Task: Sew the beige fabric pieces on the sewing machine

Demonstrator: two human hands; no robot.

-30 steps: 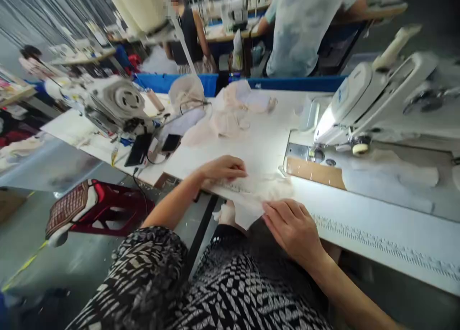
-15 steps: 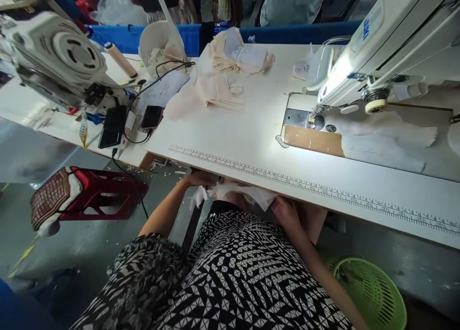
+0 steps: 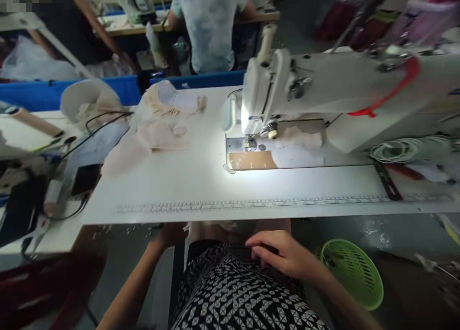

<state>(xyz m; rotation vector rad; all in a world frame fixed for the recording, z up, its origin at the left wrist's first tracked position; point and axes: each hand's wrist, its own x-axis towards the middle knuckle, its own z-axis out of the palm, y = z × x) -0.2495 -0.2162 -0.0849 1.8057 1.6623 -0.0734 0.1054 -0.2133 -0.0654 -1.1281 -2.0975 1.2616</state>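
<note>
Pale cloth (image 3: 212,230) under worktop (image 3: 215,186) edge, 12 o'clock of lap | left hand (image 3: 168,235) grip unclear | right hand (image 3: 283,254) loosely curled, empty, on lap

Bare forearms, black-and-white geometric patterned garment (image 3: 244,296) over lap

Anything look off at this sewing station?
Nothing damaged or spilled. Pale fabric pieces lie in a loose heap left of the sewing machine; both hands, left hand and right hand, are below the table edge.
</note>
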